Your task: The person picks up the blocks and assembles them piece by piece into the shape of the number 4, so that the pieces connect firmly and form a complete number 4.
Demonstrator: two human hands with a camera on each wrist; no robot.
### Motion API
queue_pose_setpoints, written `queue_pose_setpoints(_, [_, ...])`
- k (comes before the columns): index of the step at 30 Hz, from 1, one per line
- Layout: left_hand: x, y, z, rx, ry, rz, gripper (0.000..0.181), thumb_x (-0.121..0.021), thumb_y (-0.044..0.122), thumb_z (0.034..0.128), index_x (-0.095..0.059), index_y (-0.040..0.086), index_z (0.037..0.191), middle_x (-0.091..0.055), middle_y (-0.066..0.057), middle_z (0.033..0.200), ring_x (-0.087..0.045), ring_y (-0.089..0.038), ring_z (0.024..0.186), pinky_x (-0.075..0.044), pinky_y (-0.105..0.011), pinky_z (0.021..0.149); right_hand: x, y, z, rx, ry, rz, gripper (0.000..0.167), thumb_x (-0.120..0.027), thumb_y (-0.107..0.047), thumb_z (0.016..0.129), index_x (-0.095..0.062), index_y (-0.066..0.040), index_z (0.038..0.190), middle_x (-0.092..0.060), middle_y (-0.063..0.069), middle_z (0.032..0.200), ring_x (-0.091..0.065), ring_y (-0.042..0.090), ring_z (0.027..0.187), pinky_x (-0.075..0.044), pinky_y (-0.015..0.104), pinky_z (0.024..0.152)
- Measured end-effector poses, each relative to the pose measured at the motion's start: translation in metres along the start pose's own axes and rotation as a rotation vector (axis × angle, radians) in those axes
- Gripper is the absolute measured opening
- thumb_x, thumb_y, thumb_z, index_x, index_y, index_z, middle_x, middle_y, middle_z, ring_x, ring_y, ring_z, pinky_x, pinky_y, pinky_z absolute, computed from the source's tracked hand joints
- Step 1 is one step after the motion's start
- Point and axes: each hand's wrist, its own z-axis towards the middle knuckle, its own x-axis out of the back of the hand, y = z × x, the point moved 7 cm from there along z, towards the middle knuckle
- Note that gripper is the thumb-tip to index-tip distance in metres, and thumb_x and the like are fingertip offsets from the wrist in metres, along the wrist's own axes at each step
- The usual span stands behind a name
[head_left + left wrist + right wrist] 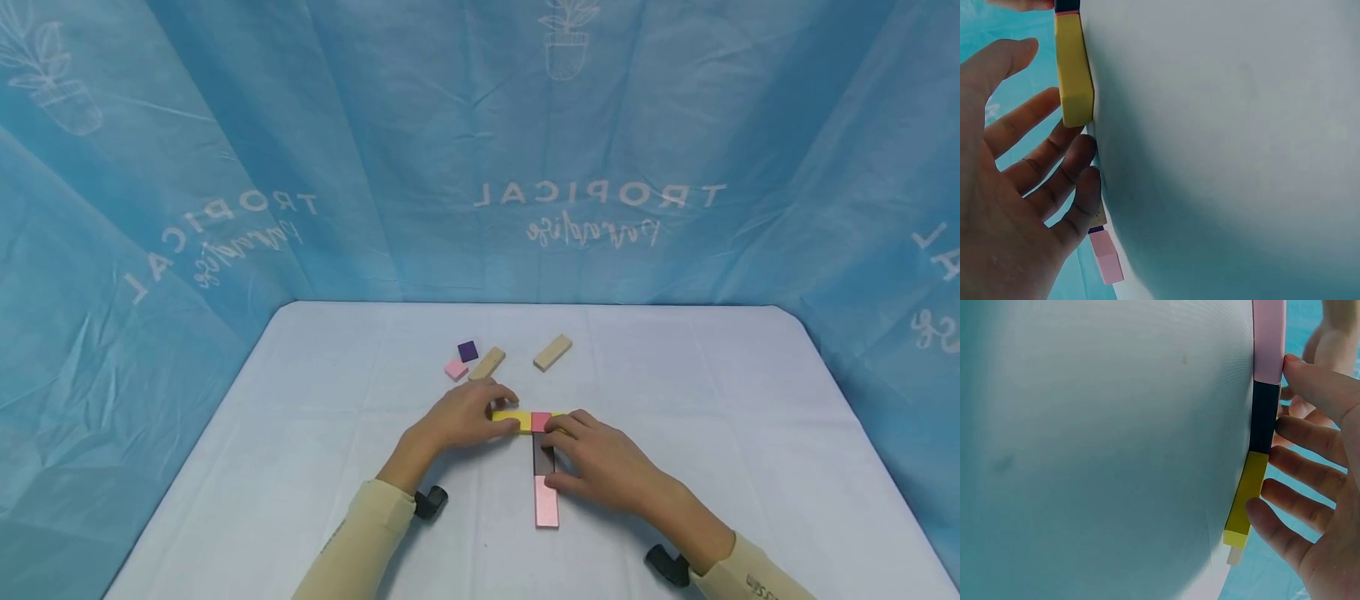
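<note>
Flat blocks form a T on the white cloth. Its crossbar has a left yellow block (512, 417), a red square block (540, 422) and a right yellow block (1249, 494), which my right hand mostly covers in the head view. A black block (540, 458) and a pink block (546, 504) make the stem. My left hand (467, 415) is beside the left yellow block, its thumb apart from it in the left wrist view and its fingers loosely bent. My right hand (603, 462) spreads its fingers over the T, fingertips touching the blocks from above.
Behind my left hand lie a dark purple square block (467, 351), a small pink block (456, 369) and a plain wooden block (488, 363). Another wooden block (552, 352) lies farther right. A blue printed curtain (420, 167) surrounds the back and sides of the table (675, 375).
</note>
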Motion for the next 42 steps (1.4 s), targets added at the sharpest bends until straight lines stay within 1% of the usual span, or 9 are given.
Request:
queue_pose_setpoints(3, [0.002,-0.001,0.002,0.007,0.002,-0.002,0.042,-0.067,0.049,0.0847,-0.067,0.021,0.116,-0.060,0.006,0.100,-0.053,-0.010,0.085,-0.047,-0.027,0.071,-0.001,0.000,0.000,0.001,0.001,-0.002,0.051,-0.067,-0.056,0.083,-0.065,-0.022,0.120,-0.054,-0.007,0.123,-0.046,0.013,0.114,-0.047,0.037,0.089])
queue_pose_setpoints(6, [0.005,-0.001,0.004,0.019,0.013,-0.001,0.041,-0.064,0.050,0.0865,-0.067,0.023,0.116,-0.061,0.006,0.108,-0.054,-0.011,0.094,-0.049,-0.031,0.079,-0.001,0.001,0.000,0.002,0.003,0.000,0.051,-0.067,-0.056,0.083,-0.065,-0.022,0.120,-0.054,-0.007,0.123,-0.046,0.013,0.114,-0.047,0.037,0.090])
queue_pose_setpoints(8, [0.008,0.001,0.007,0.021,0.020,0.004,0.040,-0.063,0.050,0.0878,-0.067,0.023,0.117,-0.060,0.006,0.114,-0.054,-0.013,0.100,-0.048,-0.034,0.084,-0.001,0.001,0.000,0.005,0.007,0.001,0.050,-0.067,-0.056,0.083,-0.065,-0.022,0.120,-0.053,-0.007,0.123,-0.046,0.013,0.114,-0.047,0.037,0.090])
queue_pose_setpoints(12, [0.014,0.006,0.013,0.018,0.029,0.021,0.038,-0.063,0.046,0.0895,-0.067,0.022,0.119,-0.058,0.005,0.123,-0.054,-0.012,0.105,-0.047,-0.036,0.090,0.000,0.001,-0.001,0.010,0.017,0.005,0.050,-0.067,-0.056,0.083,-0.065,-0.022,0.119,-0.053,-0.008,0.122,-0.046,0.012,0.114,-0.047,0.036,0.089])
queue_pose_setpoints(16, [0.019,0.009,0.022,0.017,0.034,0.032,0.039,-0.063,0.043,0.0900,-0.065,0.021,0.122,-0.057,0.003,0.126,-0.056,-0.013,0.104,-0.048,-0.035,0.088,0.001,0.002,0.000,0.007,0.014,0.007,0.049,-0.068,-0.055,0.083,-0.065,-0.022,0.119,-0.054,-0.008,0.123,-0.046,0.013,0.114,-0.047,0.036,0.090])
queue_pose_setpoints(24, [0.028,0.009,0.037,0.004,0.045,0.007,0.038,-0.062,0.037,0.0925,-0.063,0.017,0.125,-0.059,-0.002,0.122,-0.058,-0.019,0.104,-0.049,-0.036,0.086,-0.001,0.002,0.000,0.004,0.003,0.024,0.049,-0.066,-0.055,0.084,-0.064,-0.022,0.120,-0.053,-0.008,0.124,-0.045,0.013,0.115,-0.048,0.037,0.089])
queue_pose_setpoints(30, [0.028,0.010,0.048,0.025,0.023,-0.021,0.038,-0.062,0.038,0.0924,-0.062,0.019,0.126,-0.059,0.000,0.122,-0.058,-0.018,0.104,-0.050,-0.035,0.085,-0.002,0.001,-0.001,0.016,0.017,0.037,0.048,-0.066,-0.054,0.084,-0.065,-0.022,0.119,-0.053,-0.008,0.123,-0.045,0.012,0.115,-0.048,0.036,0.088])
queue_pose_setpoints(35, [0.030,0.011,0.060,0.036,0.032,-0.016,0.038,-0.062,0.037,0.0925,-0.061,0.020,0.127,-0.058,0.001,0.121,-0.057,-0.017,0.104,-0.050,-0.034,0.083,0.000,0.000,-0.001,0.022,0.030,0.041,0.047,-0.067,-0.053,0.084,-0.065,-0.021,0.118,-0.053,-0.008,0.122,-0.046,0.013,0.114,-0.047,0.036,0.089])
queue_pose_setpoints(42, [0.032,0.012,0.071,0.048,0.019,-0.047,0.041,-0.064,0.032,0.0914,-0.058,0.019,0.130,-0.057,-0.001,0.124,-0.057,-0.019,0.105,-0.050,-0.035,0.083,0.000,0.001,0.000,0.011,0.006,0.033,0.048,-0.066,-0.054,0.084,-0.065,-0.021,0.119,-0.053,-0.008,0.123,-0.045,0.013,0.115,-0.047,0.036,0.090])
